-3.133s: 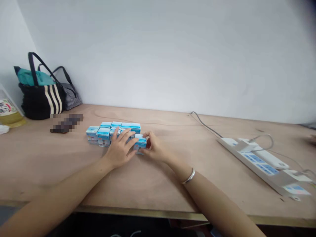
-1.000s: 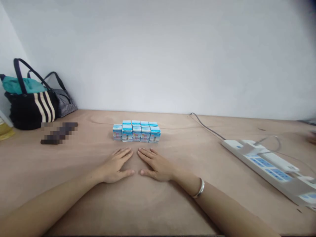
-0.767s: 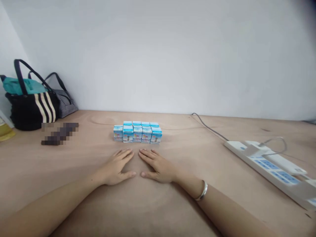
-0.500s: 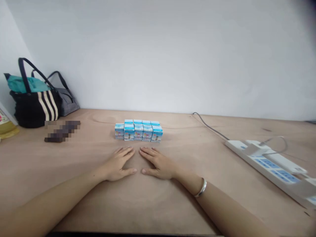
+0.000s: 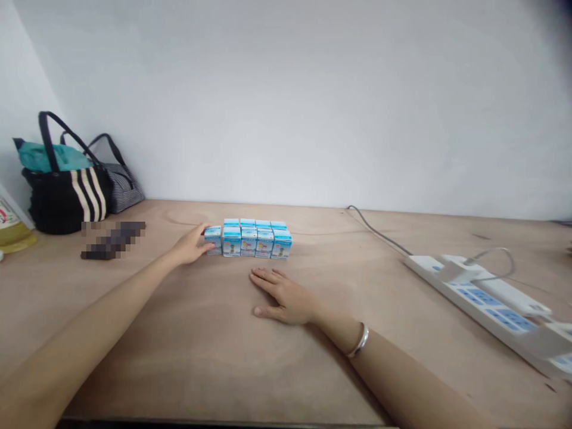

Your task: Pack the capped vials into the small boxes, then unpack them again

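My left hand (image 5: 190, 245) has gone out from beside my right and now reaches forward to the block of cartons (image 5: 257, 241), with the arm stretched out at a slant across the bench (image 5: 179, 363). Its fingers (image 5: 207, 229) are loosely together and curved against the end carton (image 5: 213, 240) at the left of the front row; I can't tell whether they grip it or only touch it. My right hand (image 5: 283, 296) lies flat and open on the bench, fingers spread, thumb out, just in front of the block but not touching it. A silver bangle (image 5: 358, 341) circles that wrist.

The small blue-and-white cartons stand upright and close together in two rows at the middle of the bench. Their print is too small to read. To the right lies a white power strip (image 5: 478, 310) with blue panels; to the left stands a black striped tote (image 5: 67, 199).
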A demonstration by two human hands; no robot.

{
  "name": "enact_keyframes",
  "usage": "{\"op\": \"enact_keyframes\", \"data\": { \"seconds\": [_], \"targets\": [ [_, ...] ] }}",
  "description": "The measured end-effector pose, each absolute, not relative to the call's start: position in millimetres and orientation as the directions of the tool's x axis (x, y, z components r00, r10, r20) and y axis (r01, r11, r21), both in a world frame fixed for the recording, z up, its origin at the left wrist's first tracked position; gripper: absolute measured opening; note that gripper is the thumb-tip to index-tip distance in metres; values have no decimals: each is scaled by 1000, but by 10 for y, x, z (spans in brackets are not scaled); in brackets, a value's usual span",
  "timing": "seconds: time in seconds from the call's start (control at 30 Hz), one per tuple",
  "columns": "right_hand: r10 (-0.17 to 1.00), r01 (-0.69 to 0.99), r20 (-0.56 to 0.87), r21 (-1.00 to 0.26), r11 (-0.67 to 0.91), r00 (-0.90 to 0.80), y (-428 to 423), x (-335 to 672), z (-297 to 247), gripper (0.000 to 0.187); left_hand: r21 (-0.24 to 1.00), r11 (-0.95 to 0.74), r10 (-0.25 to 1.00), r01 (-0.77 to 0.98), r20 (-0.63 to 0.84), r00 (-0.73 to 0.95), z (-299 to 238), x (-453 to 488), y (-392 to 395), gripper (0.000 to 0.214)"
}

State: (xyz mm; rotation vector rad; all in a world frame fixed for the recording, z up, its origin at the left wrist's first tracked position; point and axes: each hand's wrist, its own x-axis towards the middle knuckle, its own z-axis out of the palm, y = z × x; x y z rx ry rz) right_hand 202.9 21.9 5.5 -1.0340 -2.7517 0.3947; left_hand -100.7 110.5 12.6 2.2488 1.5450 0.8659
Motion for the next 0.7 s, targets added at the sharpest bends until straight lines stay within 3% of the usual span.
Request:
{"op": "enact_keyframes", "data": {
  "seconds": [0.2, 0.37, 0.5, 0.7],
  "targets": [
    [659, 601, 104, -322, 731, -745, 216, 2039, 51, 74, 802, -335, 929, 494, 195, 314, 70, -1218, 619, 57],
    [671, 536, 288, -427, 728, -683, 282, 1980, 156, 69, 811, -385, 889, 441, 197, 414, 97, -829, 270, 52],
    [606, 418, 460, -451, 789, -649, 371, 1874, 319, 63, 804, -437, 860, 403, 241, 451, 104, -402, 191, 57],
    [581, 422, 410, -417, 805, -703, 405, 1772, 538, 42, 861, -399, 892, 317, 283, 354, -12, -210, 134, 73]
  ]
}}
